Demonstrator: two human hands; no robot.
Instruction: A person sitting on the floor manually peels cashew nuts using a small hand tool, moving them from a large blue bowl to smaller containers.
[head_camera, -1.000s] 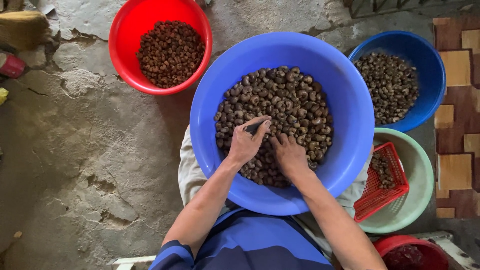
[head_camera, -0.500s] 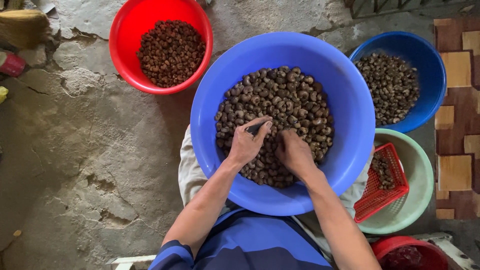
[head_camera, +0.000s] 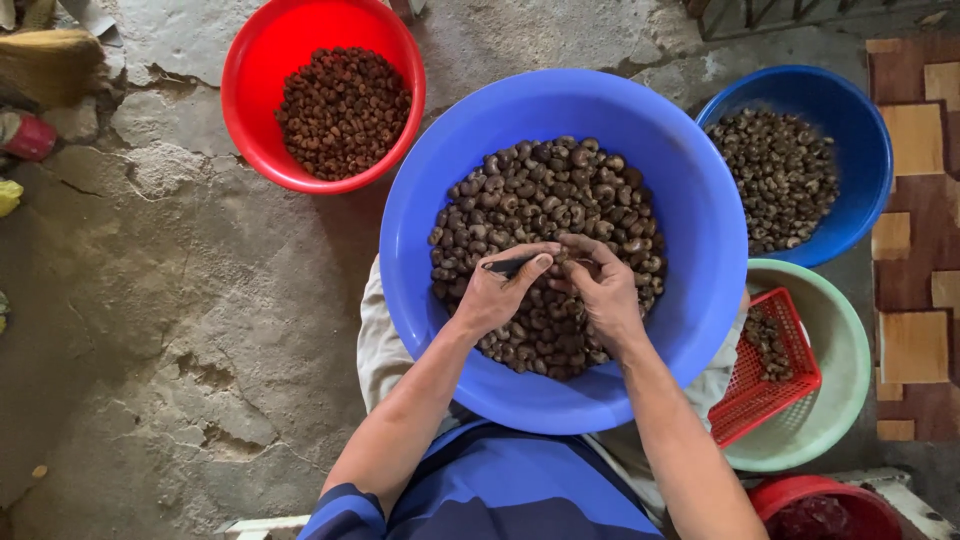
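Fingers of the left hand pinch a thin dark tool, now laid flatter than 1 second ago, while the right hand has closed over 1 nut from the heap in the big blue basin, so shelling continues.

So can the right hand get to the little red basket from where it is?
Probably yes: the red basket sits open-topped in the pale green basin beside the right forearm, and nothing lies between it and the right hand.

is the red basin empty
No, the red basin holds a heap of dark brown nuts that covers most of its bottom.
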